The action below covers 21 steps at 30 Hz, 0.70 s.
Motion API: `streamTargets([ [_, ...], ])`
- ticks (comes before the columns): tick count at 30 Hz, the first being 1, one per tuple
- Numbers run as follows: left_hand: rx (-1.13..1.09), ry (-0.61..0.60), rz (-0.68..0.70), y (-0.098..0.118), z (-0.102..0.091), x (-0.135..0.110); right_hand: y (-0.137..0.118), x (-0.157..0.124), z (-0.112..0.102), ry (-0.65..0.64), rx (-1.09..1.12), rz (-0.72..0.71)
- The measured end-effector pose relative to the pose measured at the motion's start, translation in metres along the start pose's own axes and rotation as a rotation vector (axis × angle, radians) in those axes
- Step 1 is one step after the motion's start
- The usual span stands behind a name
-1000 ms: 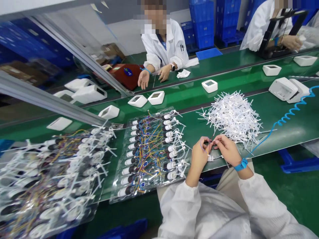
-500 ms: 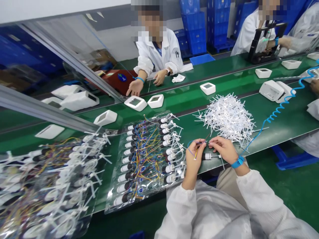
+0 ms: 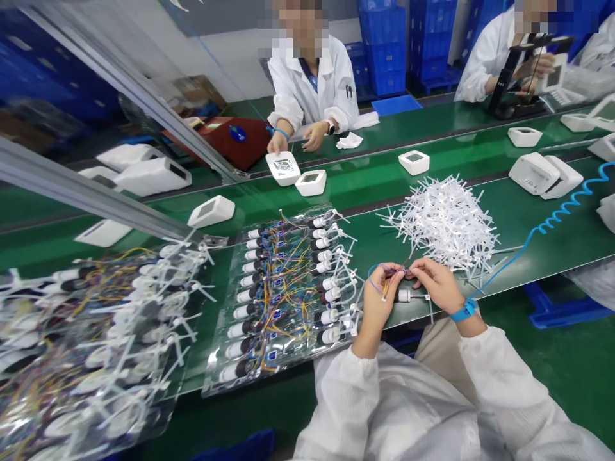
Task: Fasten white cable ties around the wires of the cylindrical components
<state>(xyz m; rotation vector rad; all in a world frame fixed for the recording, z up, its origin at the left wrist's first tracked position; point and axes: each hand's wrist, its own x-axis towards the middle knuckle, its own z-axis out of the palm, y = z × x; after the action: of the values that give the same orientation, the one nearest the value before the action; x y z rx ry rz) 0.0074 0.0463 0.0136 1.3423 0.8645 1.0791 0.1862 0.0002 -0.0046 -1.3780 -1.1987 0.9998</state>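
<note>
My left hand (image 3: 379,294) pinches a bundle of thin coloured wires (image 3: 385,289), with a small white connector dangling under the fingers. Close beside it, my right hand (image 3: 438,287) has thumb and forefinger pressed together at the far end of the same wires. Beneath both hands lies a black and white cylindrical part (image 3: 404,296) on the bench edge, a white zip tie (image 3: 428,298) at its end. Just beyond my fingers is a heap of white zip ties (image 3: 446,221). A blue wrist strap (image 3: 463,310) circles my right wrist.
A clear plastic tray (image 3: 218,358) of several wired cylinders lies to the left, with more wired parts (image 3: 106,339) farther left. White devices (image 3: 311,183) sit on the green conveyor (image 3: 358,168). A coiled blue cord (image 3: 567,208) runs at right. Co-workers (image 3: 312,77) sit opposite.
My right fingers have closed in on the wires beside my left hand. Across the belt, a co-worker's hand has tilted up a white device. The view has shifted slightly.
</note>
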Motion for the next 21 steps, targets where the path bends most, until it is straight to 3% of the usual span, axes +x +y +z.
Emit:
streamTargets([
  [21, 0.083, 0.017, 0.009, 0.0048, 0.0, -0.0018, -0.0009, -0.0003, -0.0032, -0.063, -0.013, -0.038],
])
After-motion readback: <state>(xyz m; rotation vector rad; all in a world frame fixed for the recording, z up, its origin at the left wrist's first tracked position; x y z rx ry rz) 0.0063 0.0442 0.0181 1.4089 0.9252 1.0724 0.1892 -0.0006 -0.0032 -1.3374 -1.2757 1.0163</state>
